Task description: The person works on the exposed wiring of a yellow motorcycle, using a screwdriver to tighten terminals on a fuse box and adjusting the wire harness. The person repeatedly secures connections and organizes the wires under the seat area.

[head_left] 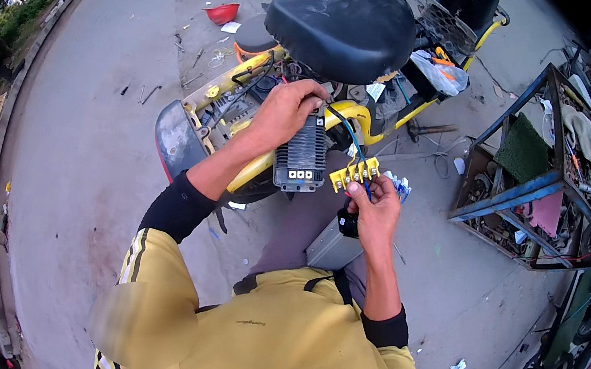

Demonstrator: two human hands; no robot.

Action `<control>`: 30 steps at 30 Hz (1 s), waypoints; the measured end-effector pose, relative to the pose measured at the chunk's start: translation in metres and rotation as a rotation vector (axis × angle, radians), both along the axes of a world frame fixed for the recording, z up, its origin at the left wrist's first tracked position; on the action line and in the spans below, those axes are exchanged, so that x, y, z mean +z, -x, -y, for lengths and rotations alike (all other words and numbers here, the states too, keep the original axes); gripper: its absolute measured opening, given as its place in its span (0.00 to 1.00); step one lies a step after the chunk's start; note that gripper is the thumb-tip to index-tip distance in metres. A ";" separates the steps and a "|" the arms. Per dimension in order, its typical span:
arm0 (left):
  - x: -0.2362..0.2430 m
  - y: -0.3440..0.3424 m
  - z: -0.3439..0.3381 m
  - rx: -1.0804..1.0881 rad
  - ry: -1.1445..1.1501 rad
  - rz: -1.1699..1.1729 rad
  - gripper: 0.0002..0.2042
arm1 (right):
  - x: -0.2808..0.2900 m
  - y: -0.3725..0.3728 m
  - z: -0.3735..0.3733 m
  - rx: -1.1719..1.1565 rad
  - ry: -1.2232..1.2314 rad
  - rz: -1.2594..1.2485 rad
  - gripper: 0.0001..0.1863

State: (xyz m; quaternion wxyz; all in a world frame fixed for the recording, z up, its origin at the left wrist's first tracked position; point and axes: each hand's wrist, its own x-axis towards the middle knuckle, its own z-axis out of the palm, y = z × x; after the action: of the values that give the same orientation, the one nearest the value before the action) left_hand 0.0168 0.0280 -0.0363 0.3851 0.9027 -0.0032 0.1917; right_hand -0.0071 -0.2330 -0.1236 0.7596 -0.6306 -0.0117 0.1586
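Observation:
My left hand [282, 114] is closed over the upper end of a dark finned motor controller [302, 151], fingertips by its top edge. The controller stands on end, with several terminals in a pale block at its lower face. Between the thumb and fingers of my right hand [378, 211] is a yellow terminal block [354, 174] with metal screws. Blue and yellow wires run from the block up toward the yellow scooter frame [352, 120]. Other wire ends and white connectors [397, 185] stick out behind my right fingers, which partly hide the block's lower side.
A black scooter seat [339, 29] tops the partly stripped scooter just ahead. On the right stands a blue metal cart [509, 199] full of parts and rags. A grey metal box [334, 248] sits between my legs. Tools, a hammer [432, 129] and a red bowl [222, 13] lie on the ground.

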 end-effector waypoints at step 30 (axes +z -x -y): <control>0.005 -0.001 0.002 -0.076 -0.151 0.130 0.08 | -0.003 -0.024 -0.007 0.224 0.267 0.275 0.29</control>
State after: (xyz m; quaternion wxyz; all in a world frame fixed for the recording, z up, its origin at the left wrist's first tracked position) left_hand 0.0178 0.0261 -0.0315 0.3219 0.9141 -0.0768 0.2344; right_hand 0.0165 -0.2262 -0.1263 0.6383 -0.7360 -0.1641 0.1547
